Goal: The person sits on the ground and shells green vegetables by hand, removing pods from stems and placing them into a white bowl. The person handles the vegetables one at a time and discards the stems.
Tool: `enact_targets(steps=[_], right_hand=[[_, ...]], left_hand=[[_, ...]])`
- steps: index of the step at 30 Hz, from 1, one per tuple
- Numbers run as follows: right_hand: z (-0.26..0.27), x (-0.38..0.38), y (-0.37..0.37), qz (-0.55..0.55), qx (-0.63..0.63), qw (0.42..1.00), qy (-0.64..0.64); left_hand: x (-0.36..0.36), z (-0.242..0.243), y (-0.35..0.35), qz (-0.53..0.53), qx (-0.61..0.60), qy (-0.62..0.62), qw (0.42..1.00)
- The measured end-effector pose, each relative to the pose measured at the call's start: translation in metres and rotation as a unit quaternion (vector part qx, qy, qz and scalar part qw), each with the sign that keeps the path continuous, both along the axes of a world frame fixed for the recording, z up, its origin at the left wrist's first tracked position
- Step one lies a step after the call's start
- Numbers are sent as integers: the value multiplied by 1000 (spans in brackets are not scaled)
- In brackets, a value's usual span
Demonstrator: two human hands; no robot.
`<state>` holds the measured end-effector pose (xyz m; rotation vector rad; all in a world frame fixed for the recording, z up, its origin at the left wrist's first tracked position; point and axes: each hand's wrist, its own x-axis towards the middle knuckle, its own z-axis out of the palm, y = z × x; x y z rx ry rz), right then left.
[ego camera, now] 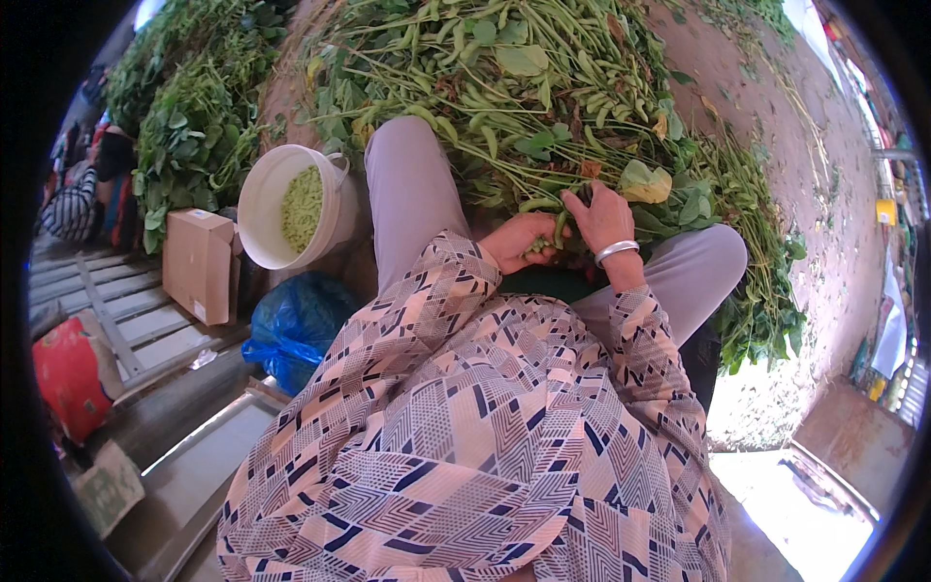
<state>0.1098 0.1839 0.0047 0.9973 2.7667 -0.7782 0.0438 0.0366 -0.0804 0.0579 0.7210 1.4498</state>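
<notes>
My left hand [520,238] is curled around several green bean pods [542,246], which stick out between its fingers. Close beside it, my right hand [602,217], with a silver bangle [616,251] at the wrist, has thumb and forefinger together at the upper end of a pod. Its fingertips are partly hidden, so I cannot tell how firmly they grip. Both hands are between my knees, at the near edge of a large heap of bean plants [502,87] with pods, stalks and leaves. To the left, a white plastic bucket [331,211] holds shelled green beans [302,209].
Left of my knee are a blue plastic bag [298,316] and a cardboard box [196,265]. More leafy plants [200,145] are piled behind them, near a slatted surface [138,298] and a red bag [76,371]. Dirt ground [822,167] borders the heap on the right.
</notes>
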Motion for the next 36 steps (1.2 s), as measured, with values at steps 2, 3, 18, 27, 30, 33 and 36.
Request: enact_targets(steps=[2,3,18,27,30,33,36], right_hand=[[-22,4,6,-35,-35,998,36],[-23,3,5,-50,-54,996,53],[-10,45,5,-132,-167,947,240],[16,57,-18,-61,-103,967,223],[11,56,-17,-65,-102,967,223],[7,57,-15,-72,-95,966,228],[7,57,-15,-75,-100,967,223]], left_hand=[[1,0,2,-2,-8,5,1000],[1,2,0,-8,-15,10,1000],[15,43,-2,-133,-1,2,991],[15,43,4,0,-40,-10,999],[16,42,-1,-21,-26,8,999],[8,74,-11,-75,7,-5,997],[9,67,-6,4,-21,-21,1000]])
